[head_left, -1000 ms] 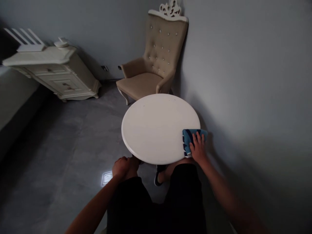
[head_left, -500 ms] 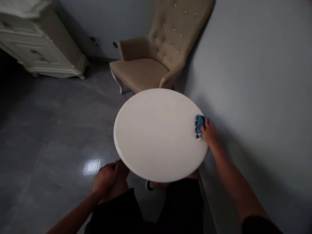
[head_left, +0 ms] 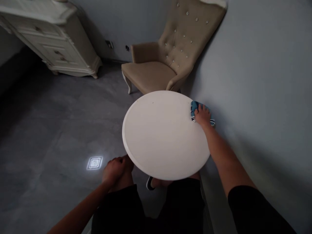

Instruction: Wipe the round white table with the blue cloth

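A round white table point(head_left: 165, 139) stands before my knees, with a few tiny dark specks near its far edge. My right hand point(head_left: 202, 114) presses a blue patterned cloth point(head_left: 195, 105) onto the far right of the tabletop, beside the wall. Its fingers spread over the folded fabric, and part of the cloth hangs out past the rim. On my left knee, just outside the table's near left edge, rests my left hand point(head_left: 114, 170). That hand is curled into a loose fist with nothing visible in it.
Beyond the table is a tan tufted armchair point(head_left: 152, 74). A pale wall point(head_left: 263, 81) runs close along the right side. The cream cabinet point(head_left: 70, 48) stands at the back left. A bright square light patch point(head_left: 94, 163) lies on the grey floor.
My right hand has slid the cloth away from me along the table's right edge, and the cloth is more spread. My view has shifted left; my left hand stays on the knee.
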`<state>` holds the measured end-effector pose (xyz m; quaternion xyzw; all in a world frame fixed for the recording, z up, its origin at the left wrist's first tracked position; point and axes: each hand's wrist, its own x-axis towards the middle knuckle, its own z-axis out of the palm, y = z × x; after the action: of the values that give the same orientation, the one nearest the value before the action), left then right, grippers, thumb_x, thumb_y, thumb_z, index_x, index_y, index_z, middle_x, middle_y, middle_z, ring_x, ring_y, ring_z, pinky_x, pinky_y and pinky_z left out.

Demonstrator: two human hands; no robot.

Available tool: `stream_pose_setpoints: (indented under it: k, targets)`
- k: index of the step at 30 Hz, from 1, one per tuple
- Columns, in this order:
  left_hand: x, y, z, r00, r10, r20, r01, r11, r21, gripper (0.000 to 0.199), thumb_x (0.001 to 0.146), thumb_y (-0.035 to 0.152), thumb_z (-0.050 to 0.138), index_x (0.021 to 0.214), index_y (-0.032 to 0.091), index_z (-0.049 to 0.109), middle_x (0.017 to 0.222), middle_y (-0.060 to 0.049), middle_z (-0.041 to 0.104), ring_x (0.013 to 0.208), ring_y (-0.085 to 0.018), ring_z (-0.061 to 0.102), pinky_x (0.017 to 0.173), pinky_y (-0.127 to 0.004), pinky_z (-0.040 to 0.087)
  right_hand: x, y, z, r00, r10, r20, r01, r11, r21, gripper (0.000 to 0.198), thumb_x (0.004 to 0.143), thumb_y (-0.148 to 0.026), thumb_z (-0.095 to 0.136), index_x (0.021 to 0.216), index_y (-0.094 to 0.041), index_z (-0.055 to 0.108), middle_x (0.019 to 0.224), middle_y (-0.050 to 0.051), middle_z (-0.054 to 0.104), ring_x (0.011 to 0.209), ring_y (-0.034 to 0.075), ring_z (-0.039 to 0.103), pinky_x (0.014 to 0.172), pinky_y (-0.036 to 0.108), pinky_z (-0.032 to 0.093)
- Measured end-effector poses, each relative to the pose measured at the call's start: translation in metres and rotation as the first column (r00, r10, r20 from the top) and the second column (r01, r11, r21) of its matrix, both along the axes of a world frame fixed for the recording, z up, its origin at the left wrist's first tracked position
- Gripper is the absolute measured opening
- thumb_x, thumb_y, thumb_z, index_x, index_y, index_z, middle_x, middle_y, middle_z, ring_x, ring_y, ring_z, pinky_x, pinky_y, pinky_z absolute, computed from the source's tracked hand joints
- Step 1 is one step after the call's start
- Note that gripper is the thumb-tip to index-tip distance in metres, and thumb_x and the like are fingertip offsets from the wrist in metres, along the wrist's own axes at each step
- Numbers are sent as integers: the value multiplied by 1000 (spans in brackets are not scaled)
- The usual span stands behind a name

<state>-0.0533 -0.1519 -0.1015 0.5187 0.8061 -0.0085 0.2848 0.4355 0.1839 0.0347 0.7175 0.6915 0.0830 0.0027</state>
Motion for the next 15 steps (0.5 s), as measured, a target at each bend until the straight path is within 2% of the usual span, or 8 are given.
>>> stream_pose_setpoints:
  k: [2,4,7,10,12,14,15]
  targets:
    - [5,-1,2,1000,-1,11,1,1000,6,61,107,51,36,109,17,86,124,-24,84,117,-43,79,96,-48,60,-15,-50,-3,1000,0,-12,0,1000,18,64,122,-40,28,178,-10,41,184,26,32,164,48,34,129,71,31]
    - [11,-3,4,1000,-11,22,11,1000,11,60,106,52,38,108,16,86,122,-25,84,117,-43,80,95,-48,60,-32,-109,-10,997,48,-61,-47,999,21,65,119,-43,37,177,-15,46,186,19,32,168,50,28,133,75,25]
    - [21,-10,9,999,-22,35,21,999,29,57,105,51,41,109,14,85,123,-26,84,120,-44,79,97,-48,59,-58,-196,-23,979,146,-142,-138,988,65,65,115,-44,43,173,-15,52,186,17,34,170,49,26,136,75,20]
    - [34,-18,17,999,-25,29,24,998,53,53,105,48,44,112,13,84,128,-27,82,125,-44,77,102,-48,58,-75,-259,-31,921,230,-315,-188,969,157,63,110,-44,51,164,-14,59,179,20,46,168,46,32,137,74,22]
    - [43,-25,22,999,-13,29,11,997,80,52,105,47,45,114,12,82,130,-28,81,126,-43,76,104,-48,57,-77,-284,-29,822,274,-500,-145,948,282,56,103,-46,57,148,-13,66,162,23,61,156,41,48,133,66,36]
    - [51,-34,26,999,-4,35,0,993,118,48,106,45,46,113,12,81,131,-28,81,127,-42,76,106,-46,56,-75,-300,-22,663,289,-690,14,918,397,42,95,-50,64,120,-17,69,129,20,73,126,35,66,117,55,53]
    - [54,-38,28,999,-2,38,-3,991,137,46,107,43,46,113,12,80,131,-28,81,127,-40,76,106,-45,56,-72,-307,-16,559,284,-779,116,904,412,34,90,-52,68,104,-21,66,109,14,73,106,30,68,104,48,59]
